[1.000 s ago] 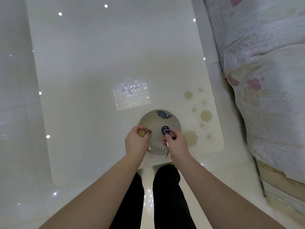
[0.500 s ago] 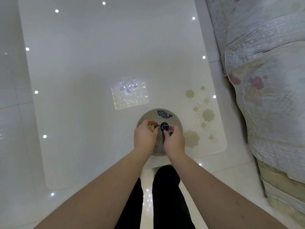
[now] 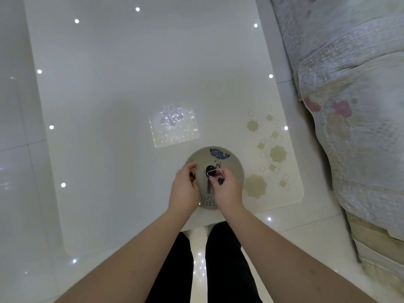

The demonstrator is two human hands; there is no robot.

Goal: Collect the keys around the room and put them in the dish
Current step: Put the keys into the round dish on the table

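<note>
Both my hands hang over the dish (image 3: 236,169), which sits at the near edge of the white table (image 3: 131,84), just left of the beige flower prints. My right hand (image 3: 226,189) pinches a thin wire loop (image 3: 215,173) between thumb and forefinger, with a small dark bit showing under the fingertips; I cannot tell what that bit is. The black key (image 3: 209,172) lies just left of and below those fingers, its head far and its blade running toward me, so its long axis is near-to-far across the middle of the dish; a small ring (image 3: 217,162) sits at its far end, close to the blue fish (image 3: 219,153) painted on the far rim. Whether the key already rests on the dish or hangs from the loop I cannot say for sure. My left hand (image 3: 185,186) is curled shut around a brass key (image 3: 192,176) at the dish's left rim, only its gold edge peeking out. The right hand is the nearer one to the dish's centre, so I judge it lets go first. The left needs only a short move right to clear the rim. The table's near edge lies close behind my wrists, with open room far and left, and the sofa (image 3: 349,106) is well off right.
</note>
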